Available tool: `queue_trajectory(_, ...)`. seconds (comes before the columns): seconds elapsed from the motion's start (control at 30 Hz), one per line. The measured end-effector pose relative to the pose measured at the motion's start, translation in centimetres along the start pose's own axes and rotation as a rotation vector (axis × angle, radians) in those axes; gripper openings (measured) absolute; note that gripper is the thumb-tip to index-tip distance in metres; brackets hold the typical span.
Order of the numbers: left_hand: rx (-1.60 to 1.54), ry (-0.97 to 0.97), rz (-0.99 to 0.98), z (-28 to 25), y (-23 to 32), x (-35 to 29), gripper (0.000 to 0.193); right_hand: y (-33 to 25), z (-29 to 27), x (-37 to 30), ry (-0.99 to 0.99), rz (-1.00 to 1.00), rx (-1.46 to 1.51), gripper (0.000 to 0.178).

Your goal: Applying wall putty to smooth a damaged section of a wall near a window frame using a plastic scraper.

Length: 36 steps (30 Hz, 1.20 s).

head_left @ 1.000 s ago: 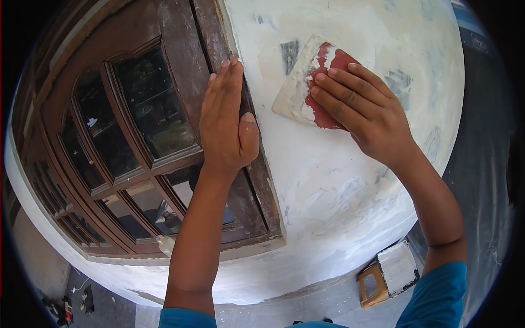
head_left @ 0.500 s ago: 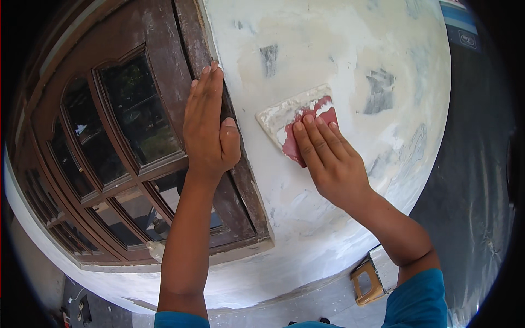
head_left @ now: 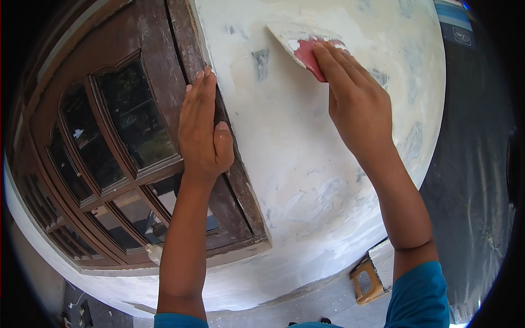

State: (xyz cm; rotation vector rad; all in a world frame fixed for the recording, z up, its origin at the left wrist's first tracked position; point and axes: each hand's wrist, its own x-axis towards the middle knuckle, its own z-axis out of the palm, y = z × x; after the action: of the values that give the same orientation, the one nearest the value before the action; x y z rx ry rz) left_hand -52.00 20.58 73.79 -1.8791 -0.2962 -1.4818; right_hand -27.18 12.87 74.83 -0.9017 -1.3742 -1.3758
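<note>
My right hand (head_left: pixel 361 106) grips a red putty scraper (head_left: pixel 308 56) smeared with white putty along its wide edge. The fingers lie over its face, and the thumb is hidden. The blade's edge is against the upper part of the white, patchily filled wall (head_left: pixel 290 147). Flat and with fingers stretched out, my left hand (head_left: pixel 201 134) rests at the brown wooden window frame (head_left: pixel 243 188), next to the wall's edge. It holds nothing.
Glass panes (head_left: pixel 131 112) fill the brown window on the left. Dark sheeting (head_left: pixel 470 164) hangs at the right. Below, a yellow-brown plastic stool (head_left: pixel 369 283) stands on the grey floor (head_left: pixel 328 307). A bottle-like object (head_left: pixel 155 253) sits by the window's lower edge.
My right hand has swept the scraper upward along the wall, and the blade now tilts more toward the surface. My left hand stays on the window frame.
</note>
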Motion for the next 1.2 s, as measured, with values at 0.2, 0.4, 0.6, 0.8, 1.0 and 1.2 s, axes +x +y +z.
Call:
queue_trajectory(0.2,0.014,-0.006,-0.005,0.1,0.1,0.1,0.063,-5.6,-2.5,-11.8,-0.359,-0.065,0.124,0.047)
queue_trajectory(0.4,0.029,-0.005,-0.012,-0.1,-0.3,-0.4,0.063,-4.4,-8.1,-6.2,-0.387,0.239,0.530,0.039)
queue_trajectory(0.6,0.021,-0.001,-0.005,0.1,-0.1,-0.2,0.062,-2.0,-3.4,0.2,0.022,0.044,0.294,0.050)
queue_trajectory(0.8,0.009,-0.020,-0.007,-0.1,0.0,0.1,0.062,-3.7,2.5,-0.4,-0.169,-0.238,-0.059,0.044)
queue_trajectory(1.0,0.014,-0.031,-0.017,-0.4,0.3,0.2,0.063,-6.9,-2.9,-8.4,-0.422,-0.294,0.138,0.046)
queue_trajectory(1.2,0.020,-0.019,-0.016,0.1,-0.1,-0.2,0.064,-3.6,-6.4,-3.7,-0.229,-0.062,0.279,0.032)
